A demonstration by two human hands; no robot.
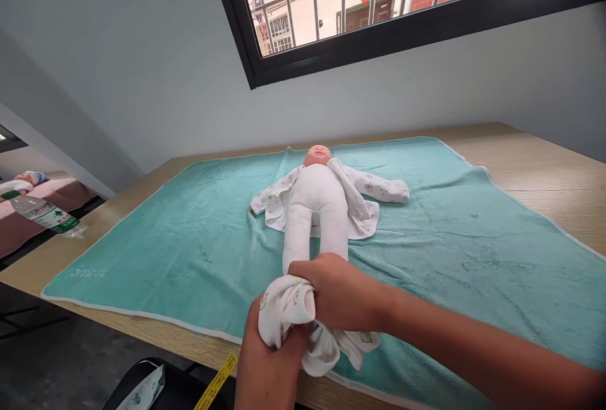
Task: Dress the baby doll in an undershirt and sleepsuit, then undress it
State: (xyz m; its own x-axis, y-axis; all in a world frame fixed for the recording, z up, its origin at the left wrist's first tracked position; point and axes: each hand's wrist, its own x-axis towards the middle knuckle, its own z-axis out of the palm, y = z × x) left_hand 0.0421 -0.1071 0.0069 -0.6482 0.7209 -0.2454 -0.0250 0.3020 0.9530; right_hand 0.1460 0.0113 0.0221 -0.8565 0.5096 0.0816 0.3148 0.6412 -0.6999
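Note:
A baby doll (318, 192) lies on its back, its white cloth legs pointing toward me. It wears an unfastened white printed jacket (364, 221) with the sleeves spread out to both sides. At the end of the leg on the left, white printed baby pants (286, 309) are bunched up, and loose folds hang at the table edge. My left hand (274, 356) grips the bunch from below with its fingers closed. From the right, my right hand (341, 287) closes on the top of the bunch, against the doll's lower leg. The doll's feet are hidden.
A teal towel (199, 240) with wrinkles covers much of the wooden table (544, 189). A plastic bottle (45, 214) lies at the left edge. Below the front edge are a black chair (156, 372) and a yellow strip (215, 385). A barred window (331, 0) is above.

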